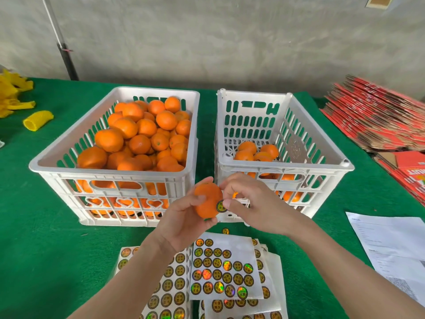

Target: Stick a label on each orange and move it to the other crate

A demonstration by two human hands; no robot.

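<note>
On green tablecloth (46, 238), 2 white crates (110, 172) (299, 168).

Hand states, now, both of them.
Left hand: grips the orange.
Right hand: pinches the label against that orange.

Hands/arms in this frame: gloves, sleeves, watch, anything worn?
No gloves: the left hand and right hand are bare. No rings, watch or wristbands show. The left forearm and right forearm are uncovered to the frame edge; no sleeve in view.
</note>
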